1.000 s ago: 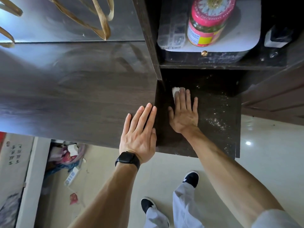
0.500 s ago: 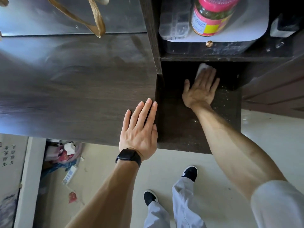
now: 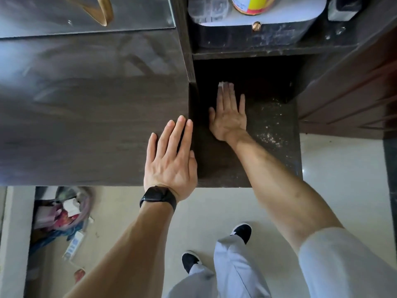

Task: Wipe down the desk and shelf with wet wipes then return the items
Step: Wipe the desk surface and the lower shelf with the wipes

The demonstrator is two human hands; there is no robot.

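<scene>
Since the fingers (image 3: pixel 228 97) of the right hand (image 3: pixel 228 119) are laid out straight and flat, nothing is gripped. The wet wipe (image 3: pixel 223 84) is merely pressed under the fingertips against the lower shelf (image 3: pixel 223 168), and only a white corner of it is seen beyond them. It lies toward the back left corner of the board, close to the upright panel by which the shelf is parted from the desk (image 3: pixel 86 130). The left hand (image 3: pixel 171 162) is likewise spread flat and nothing is held in it; it is rested on the desk at the front right corner, with the fingertips brought up to the right edge, and a black watch (image 3: pixel 158 197) is worn at the wrist. Pale specks of dust (image 3: pixel 268 134) are scattered along the right edge of the shelf board, from the middle toward the back, well apart from the wipe. On the upper shelf (image 3: pixel 257 53) a jar (image 3: pixel 251 5) is stood on a white box (image 3: pixel 300 16). The shelf-wiping step is judged to be in hand. The desk is marked with smeared streaks and is taken as already gone over, while the return of the items is judged not yet begun. For the next move the wipe would need to be carried across the board to its right edge under the same flat pressure. The specks are best drawn toward the front edge rather than driven into the back right corner, where they would be harder to lift.
</scene>
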